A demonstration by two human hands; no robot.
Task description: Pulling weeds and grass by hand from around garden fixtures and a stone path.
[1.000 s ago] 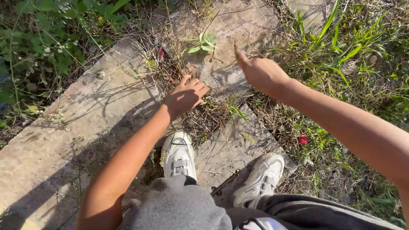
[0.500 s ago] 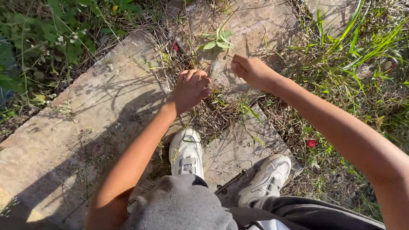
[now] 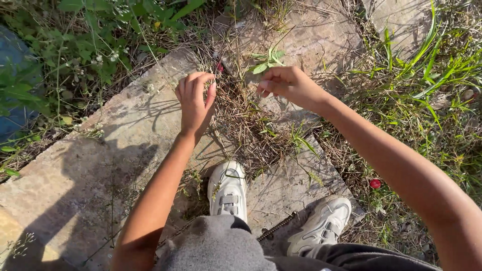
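Crouching over dry grass [image 3: 246, 118], the left hand [image 3: 193, 103] has lifted, fingers loosely spread, empty; the right hand [image 3: 288, 85] stays curled, contents indiscernible.

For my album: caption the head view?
Both hands, left and right, hover over dry grass between slabs.

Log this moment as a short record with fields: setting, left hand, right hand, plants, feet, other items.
setting: cracked grey concrete slab outdoors, sunlit, weeds on both sides
left hand: left hand raised over the slab, fingers curled, at the edge of the dry brown grass clump; whether it holds anything cannot be told
right hand: right hand fingers pinched together beside the small green leafy weed
feet: two white sneakers on the slab
other items: small round red object in the grass at right
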